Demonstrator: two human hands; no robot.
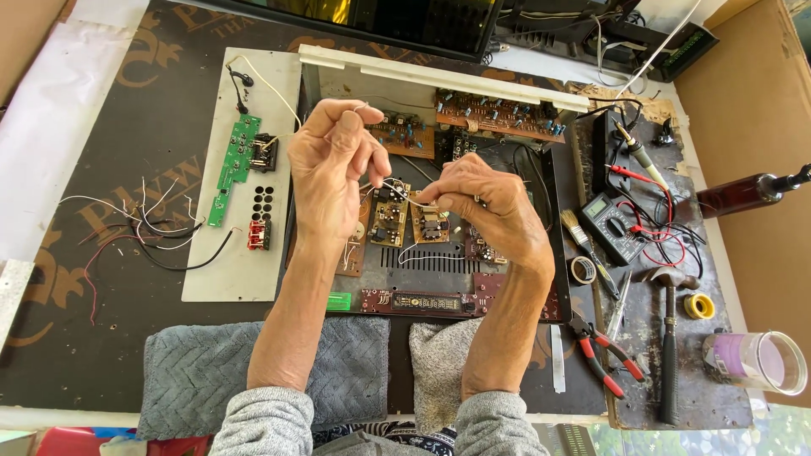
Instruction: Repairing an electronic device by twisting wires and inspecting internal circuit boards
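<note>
L hand & R hand: grip pinched shut on thin white wire.

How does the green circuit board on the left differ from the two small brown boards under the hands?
The green board is long, narrow and bright green; the brown boards are short, squarish and tan. The green board lies on a pale panel away from both hands; the brown boards sit inside the open chassis, below the left hand and right hand, which pinch a thin white wire. Both kinds carry small parts.
</note>
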